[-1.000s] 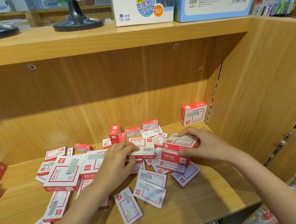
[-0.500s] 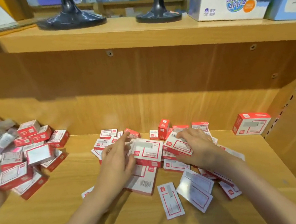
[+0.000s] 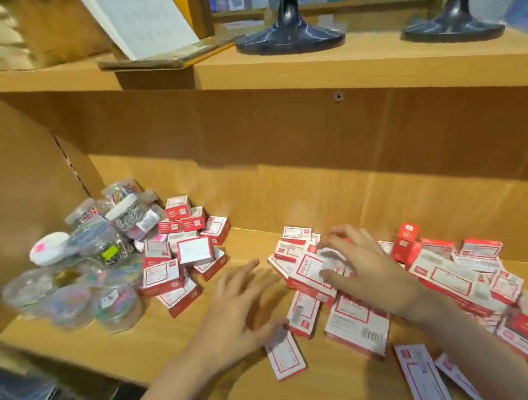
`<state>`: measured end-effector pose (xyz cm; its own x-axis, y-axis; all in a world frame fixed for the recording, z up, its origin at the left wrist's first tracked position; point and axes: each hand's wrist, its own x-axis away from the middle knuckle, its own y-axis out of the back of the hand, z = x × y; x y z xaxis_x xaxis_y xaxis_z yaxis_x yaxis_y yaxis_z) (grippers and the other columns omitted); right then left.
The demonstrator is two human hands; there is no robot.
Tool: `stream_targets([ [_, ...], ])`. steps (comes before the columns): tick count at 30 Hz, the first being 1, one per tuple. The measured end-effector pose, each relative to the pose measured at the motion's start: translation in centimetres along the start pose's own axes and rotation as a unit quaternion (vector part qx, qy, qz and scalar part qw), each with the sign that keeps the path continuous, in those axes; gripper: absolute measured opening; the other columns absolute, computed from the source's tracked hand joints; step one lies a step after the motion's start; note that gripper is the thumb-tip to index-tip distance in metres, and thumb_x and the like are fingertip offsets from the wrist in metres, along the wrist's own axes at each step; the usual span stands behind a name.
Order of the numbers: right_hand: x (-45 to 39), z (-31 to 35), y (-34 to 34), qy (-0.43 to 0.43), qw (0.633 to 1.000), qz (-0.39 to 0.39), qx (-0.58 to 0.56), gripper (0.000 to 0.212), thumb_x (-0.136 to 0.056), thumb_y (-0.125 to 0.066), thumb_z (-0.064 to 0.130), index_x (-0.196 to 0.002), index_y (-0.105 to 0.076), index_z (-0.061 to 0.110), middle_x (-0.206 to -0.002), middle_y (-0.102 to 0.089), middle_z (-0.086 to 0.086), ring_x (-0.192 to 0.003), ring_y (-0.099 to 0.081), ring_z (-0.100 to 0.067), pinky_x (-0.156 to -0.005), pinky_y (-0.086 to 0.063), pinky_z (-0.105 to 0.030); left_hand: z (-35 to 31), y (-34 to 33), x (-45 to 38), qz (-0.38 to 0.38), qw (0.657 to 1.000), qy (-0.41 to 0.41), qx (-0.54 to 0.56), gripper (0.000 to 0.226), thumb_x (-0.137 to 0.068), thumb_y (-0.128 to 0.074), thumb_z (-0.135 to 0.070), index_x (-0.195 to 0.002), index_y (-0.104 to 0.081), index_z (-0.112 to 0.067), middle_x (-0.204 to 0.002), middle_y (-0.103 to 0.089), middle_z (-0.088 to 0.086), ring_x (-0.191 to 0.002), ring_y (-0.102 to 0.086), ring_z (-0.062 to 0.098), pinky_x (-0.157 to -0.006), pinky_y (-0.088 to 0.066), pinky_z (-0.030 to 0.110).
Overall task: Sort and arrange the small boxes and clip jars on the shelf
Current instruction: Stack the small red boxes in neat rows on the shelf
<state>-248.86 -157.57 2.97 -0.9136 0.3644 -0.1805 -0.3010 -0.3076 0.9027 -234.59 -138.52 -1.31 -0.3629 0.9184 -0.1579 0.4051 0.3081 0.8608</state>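
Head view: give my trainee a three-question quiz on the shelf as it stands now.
1. True or false: the clip jars sit at the shelf's left end.
2. Which hand grips a red-and-white box: A left hand, B right hand?
3. Fill in: the left hand's fingers are ____.

Key: 1 true; 2 B; 3 spread, holding nothing.

Above, I see two dark globe stands (image 3: 289,36) (image 3: 452,28) on the upper board (image 3: 270,71), with a white tilted sign (image 3: 140,15) on a wooden base (image 3: 164,60) left of them.
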Motion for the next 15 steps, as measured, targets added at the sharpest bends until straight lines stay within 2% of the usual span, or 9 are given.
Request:
stream_targets([
  [3,-1.3,1.0,-2.2,-0.001,0.997,0.058,0.053,0.052,-0.088,-0.052,0.046,-0.135,-0.036,0.030,-0.141,-0.026,0.004,-0.135,-0.017,-0.019,-0.112,-0.016,-0.035,1.4,-0.4,1.3,0.084,0.996,-0.017,-0.040,0.065,-0.071,-0.053,-0.069,-0.130,-0.042,-0.045,-0.146,-0.012,-0.022,-0.134,0.000,0.004,-0.111,-0.013,0.034],
  [7,-1.6,1.2,-3.2,-0.027,0.995,0.071,0.060,0.057,-0.088,-0.052,0.047,-0.138,-0.029,0.033,-0.145,-0.022,0.006,-0.138,-0.009,-0.020,-0.114,-0.013,-0.041,2.8,-0.7,1.4,0.085,0.996,-0.001,0.007,0.061,-0.073,-0.045,-0.071,-0.128,-0.046,-0.044,-0.142,-0.030,-0.020,-0.128,-0.013,0.002,-0.109,-0.022,0.033],
  [9,-1.6,0.9,-3.0,-0.027,0.995,0.082,0.052,0.058,-0.089,-0.053,0.043,-0.140,-0.028,0.032,-0.148,-0.021,0.007,-0.140,-0.009,-0.018,-0.114,-0.012,-0.038,3.1,-0.6,1.0,0.080,0.997,-0.002,0.014,0.061,-0.075,-0.044,-0.069,-0.129,-0.045,-0.041,-0.139,-0.034,-0.020,-0.126,-0.017,0.000,-0.109,-0.023,0.031],
  [12,-1.0,0.9,-2.4,-0.030,0.996,0.078,0.020,0.059,-0.089,-0.055,0.037,-0.141,-0.027,0.030,-0.149,-0.025,0.009,-0.139,-0.017,-0.013,-0.113,-0.013,-0.030,3.2,-0.3,0.2,0.069,0.997,-0.015,0.028,0.049,-0.085,-0.054,-0.051,-0.130,-0.043,-0.036,-0.136,-0.037,-0.019,-0.123,-0.023,-0.002,-0.105,-0.025,0.023],
  [15,0.5,0.5,-0.7,-0.085,0.996,0.017,-0.012,0.054,-0.088,-0.059,0.027,-0.137,-0.036,0.027,-0.138,-0.040,0.008,-0.128,-0.034,-0.012,-0.096,-0.022,-0.017,2.6,0.0,-0.6,0.040,0.997,-0.030,0.064,0.036,-0.089,-0.054,-0.039,-0.125,-0.046,-0.035,-0.128,-0.043,-0.021,-0.116,-0.035,-0.006,-0.092,-0.033,0.010],
])
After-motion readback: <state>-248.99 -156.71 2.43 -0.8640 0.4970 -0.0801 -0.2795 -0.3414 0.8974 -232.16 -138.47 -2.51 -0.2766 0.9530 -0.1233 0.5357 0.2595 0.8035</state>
